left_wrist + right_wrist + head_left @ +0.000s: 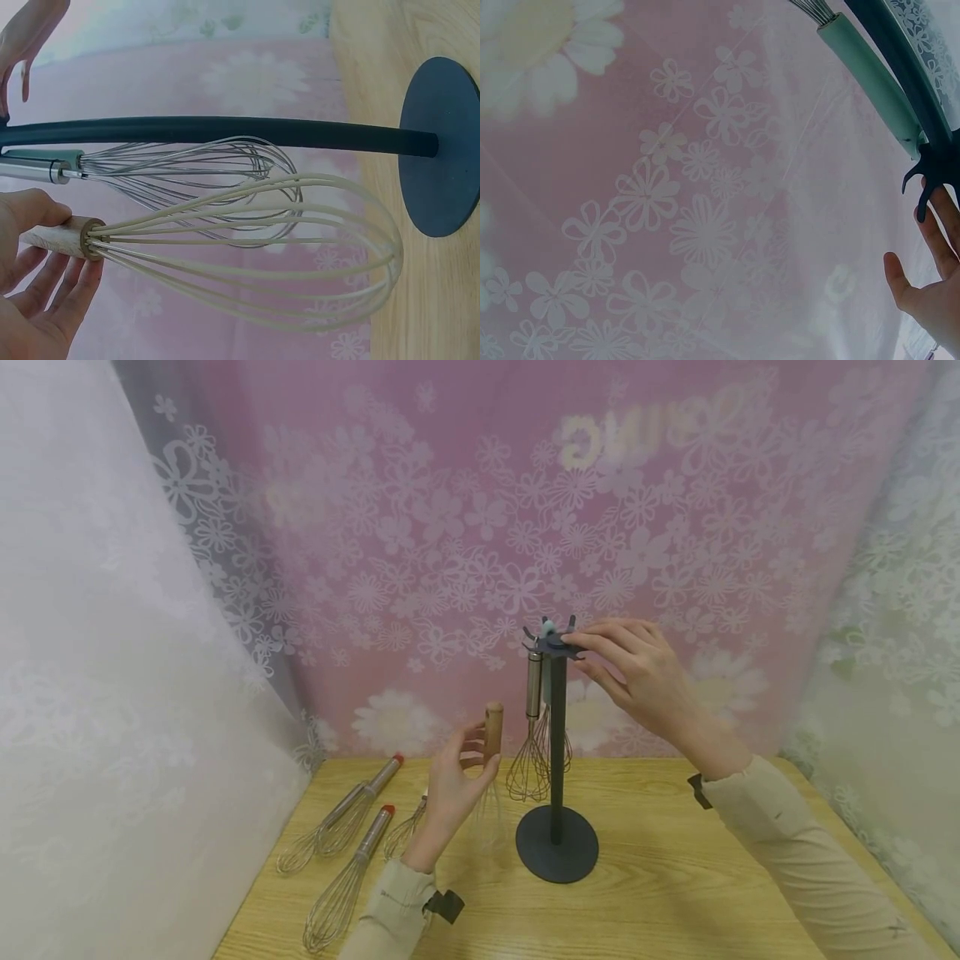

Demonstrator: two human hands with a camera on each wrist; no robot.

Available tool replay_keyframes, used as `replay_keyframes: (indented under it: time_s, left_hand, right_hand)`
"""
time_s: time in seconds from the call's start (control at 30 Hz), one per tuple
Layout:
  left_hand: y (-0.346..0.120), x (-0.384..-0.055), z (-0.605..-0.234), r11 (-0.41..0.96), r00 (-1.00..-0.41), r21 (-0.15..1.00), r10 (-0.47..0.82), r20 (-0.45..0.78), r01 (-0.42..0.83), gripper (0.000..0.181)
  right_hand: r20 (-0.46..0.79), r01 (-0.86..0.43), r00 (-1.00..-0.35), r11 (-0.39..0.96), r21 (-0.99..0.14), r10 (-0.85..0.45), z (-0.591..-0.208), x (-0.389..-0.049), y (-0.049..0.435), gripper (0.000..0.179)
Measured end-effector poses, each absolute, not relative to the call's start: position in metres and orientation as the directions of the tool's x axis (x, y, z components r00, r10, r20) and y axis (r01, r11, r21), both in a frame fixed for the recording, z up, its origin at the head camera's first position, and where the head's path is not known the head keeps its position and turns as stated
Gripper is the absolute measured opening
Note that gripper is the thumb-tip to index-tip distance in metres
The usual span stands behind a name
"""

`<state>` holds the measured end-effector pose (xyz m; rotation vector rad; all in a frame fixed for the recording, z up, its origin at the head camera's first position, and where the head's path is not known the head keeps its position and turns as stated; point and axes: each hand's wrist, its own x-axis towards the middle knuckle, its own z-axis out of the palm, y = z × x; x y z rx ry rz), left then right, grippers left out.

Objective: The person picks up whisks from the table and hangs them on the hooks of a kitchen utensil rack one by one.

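Observation:
In the head view my left hand [457, 781] grips the wooden handle [492, 731] of a whisk, held upright left of a dark stand. Cream-coloured wires of this whisk [315, 274] show in the left wrist view, its loops apart from the stand's base. My right hand [637, 672] touches the hooked top [557, 645] of the stand [557, 743] with its fingertips. Two whisks hang from the hooks: one with a steel handle [533, 685], one with a mint-green handle [870, 79]. The steel-handled one partly hides the other in the head view.
Left on the wooden table [660, 843] lie several wire whisks, among them a red-tipped one [348, 877] in front. A smaller whisk [405, 827] is partly behind my left hand. The stand's round base [557, 856] rests mid-table. Floral curtains [450, 543] enclose the back and sides.

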<state>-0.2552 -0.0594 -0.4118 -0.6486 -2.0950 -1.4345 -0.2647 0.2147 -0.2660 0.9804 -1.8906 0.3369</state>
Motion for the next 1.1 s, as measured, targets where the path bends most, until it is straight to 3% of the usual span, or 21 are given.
replay_keyframes:
  time_s: [0.6, 0.8, 1.1]
  left_hand:
    - [-0.051, -0.248, -0.389, 0.259, -0.696, 0.658, 0.088, 0.713, 0.707, 0.057]
    - [-0.051, -0.248, -0.383, 0.292, -0.691, 0.642, 0.107, 0.715, 0.709, 0.054]
    - [-0.047, -0.251, -0.372, 0.317, -0.638, 0.578, 0.134, 0.758, 0.752, 0.053]
  right_hand:
    - [0.843, -0.751, -0.225, 0.639, 0.169, -0.488, -0.267, -0.264, 0.214, 0.047]
    - [0.84, -0.75, -0.226, 0.638, 0.173, -0.494, -0.267, -0.263, 0.214, 0.047]
    - [0.843, -0.749, -0.222, 0.639, 0.175, -0.49, -0.267, -0.264, 0.214, 0.047]
